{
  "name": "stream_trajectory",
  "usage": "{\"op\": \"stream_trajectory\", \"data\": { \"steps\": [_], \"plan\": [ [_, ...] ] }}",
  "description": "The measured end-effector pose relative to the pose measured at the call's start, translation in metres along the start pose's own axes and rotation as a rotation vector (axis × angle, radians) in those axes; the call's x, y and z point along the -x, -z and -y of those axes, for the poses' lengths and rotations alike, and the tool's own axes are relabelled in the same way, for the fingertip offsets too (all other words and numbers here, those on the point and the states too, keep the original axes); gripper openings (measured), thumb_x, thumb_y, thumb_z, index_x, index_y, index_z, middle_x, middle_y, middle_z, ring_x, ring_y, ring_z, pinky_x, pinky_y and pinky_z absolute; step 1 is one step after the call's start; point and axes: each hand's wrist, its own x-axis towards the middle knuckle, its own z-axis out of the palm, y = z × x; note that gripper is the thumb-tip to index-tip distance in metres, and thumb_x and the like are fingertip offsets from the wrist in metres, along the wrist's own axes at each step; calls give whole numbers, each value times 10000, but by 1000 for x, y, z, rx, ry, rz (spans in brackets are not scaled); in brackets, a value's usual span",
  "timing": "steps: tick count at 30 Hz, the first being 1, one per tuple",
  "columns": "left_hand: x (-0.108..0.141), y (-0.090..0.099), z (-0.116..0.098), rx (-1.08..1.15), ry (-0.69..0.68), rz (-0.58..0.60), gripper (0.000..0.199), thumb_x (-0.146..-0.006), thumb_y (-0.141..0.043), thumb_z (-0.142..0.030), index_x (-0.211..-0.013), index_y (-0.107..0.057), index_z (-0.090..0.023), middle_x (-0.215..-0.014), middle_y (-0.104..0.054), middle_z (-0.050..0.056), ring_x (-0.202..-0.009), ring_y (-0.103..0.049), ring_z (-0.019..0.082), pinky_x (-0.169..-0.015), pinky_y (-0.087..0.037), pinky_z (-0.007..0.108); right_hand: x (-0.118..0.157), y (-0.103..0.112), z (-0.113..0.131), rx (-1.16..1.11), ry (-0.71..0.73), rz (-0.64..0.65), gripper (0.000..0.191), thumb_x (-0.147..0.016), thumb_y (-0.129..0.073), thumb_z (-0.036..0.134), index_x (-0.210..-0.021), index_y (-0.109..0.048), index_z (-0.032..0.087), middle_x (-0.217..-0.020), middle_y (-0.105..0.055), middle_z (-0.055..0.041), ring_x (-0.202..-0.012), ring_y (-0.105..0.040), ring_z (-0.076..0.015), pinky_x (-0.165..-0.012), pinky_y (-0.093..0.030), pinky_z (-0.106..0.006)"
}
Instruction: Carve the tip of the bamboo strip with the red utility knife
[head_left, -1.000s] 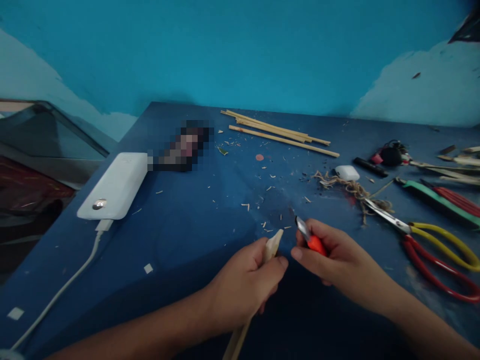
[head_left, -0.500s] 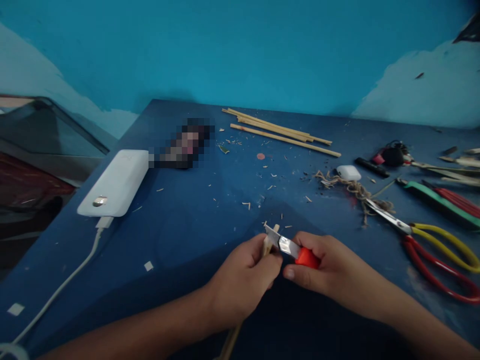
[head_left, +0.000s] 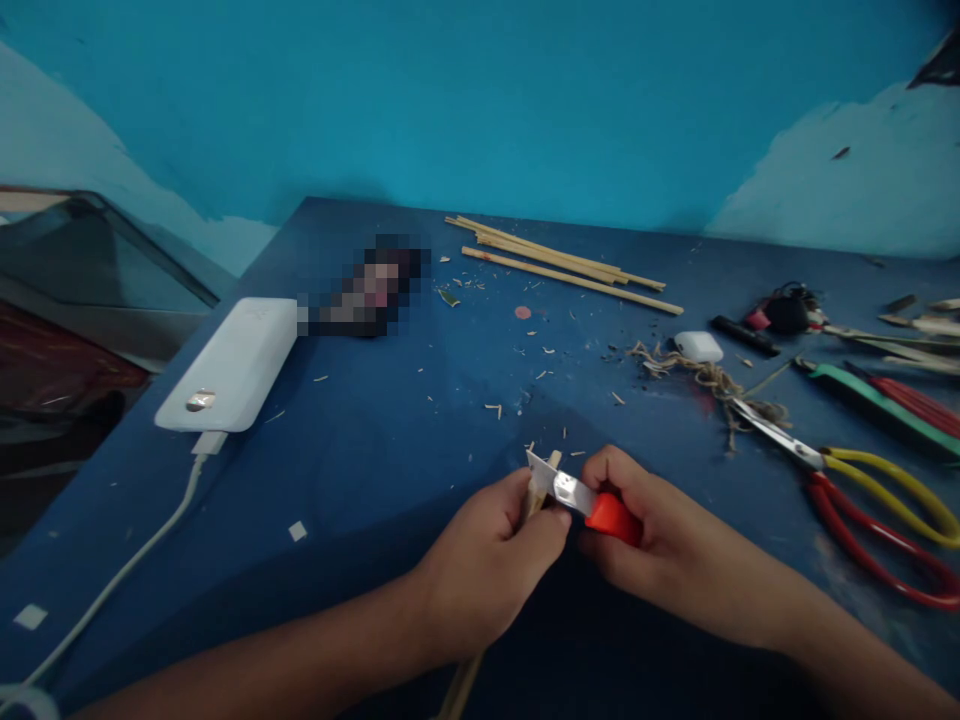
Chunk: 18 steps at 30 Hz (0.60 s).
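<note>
My left hand (head_left: 491, 560) is closed round a thin wooden stick (head_left: 463, 688), which looks like bamboo. Its tip pokes out above the fingers, and its lower end runs down past the bottom of the picture. In my right hand (head_left: 652, 530) is a utility knife (head_left: 611, 517) with a red handle, the fingers wrapped round it. The metal blade lies across the stick's upper end, close to my left thumb and forefinger. Whether the edge bites into the wood I cannot tell. Small shavings (head_left: 547, 374) lie on the table beyond the hands.
Several more sticks (head_left: 570, 279) lie at the back of the blue table (head_left: 360, 420). Scissors (head_left: 817, 455) with yellow and red handles rest at right, by tangled twine (head_left: 709, 376), a small white case (head_left: 699, 347) and a green-handled tool (head_left: 885, 405). A white power bank (head_left: 232, 360) with a cable is at left.
My right thumb has shifted lower and in behind the red handle, and the knife has moved slightly left across the stick. My left hand keeps its hold almost unmoved.
</note>
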Motion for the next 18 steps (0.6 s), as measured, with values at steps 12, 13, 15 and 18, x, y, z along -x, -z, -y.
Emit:
{"op": "stream_trajectory", "data": {
  "steps": [12,13,15,18],
  "plan": [
    [1,-1,0,33,-12,-132,129,-831,-429,-245,-727,-484,-193,-476,-376,-78,-469,-349,82,-487,-286,215,-5,1,3,153,111,-97,33,-804,-593,246,-836,-591,239,-821,-645,2,-734,-580,-168,-651,-433,-265],
    [1,0,0,30,-19,-132,115,-829,-425,-233,-740,-488,-195,-475,-377,-79,-470,-351,83,-490,-290,215,-5,-1,0,162,99,-133,42,-810,-588,263,-847,-598,247,-826,-649,2,-748,-586,-175,-651,-435,-269],
    [1,1,1,21,-27,-124,98,-824,-424,-219,-759,-494,-196,-476,-382,-79,-475,-357,85,-493,-294,215,-4,-4,-4,185,73,-196,61,-822,-576,289,-865,-606,259,-830,-653,0,-783,-597,-192,-665,-439,-284],
    [0,1,2,9,-27,-120,92,-819,-421,-210,-774,-499,-196,-480,-394,-76,-474,-364,87,-489,-294,216,-4,-5,-5,193,74,-199,68,-830,-566,283,-878,-610,265,-829,-655,3,-788,-603,-197,-671,-443,-293]
  ]
}}
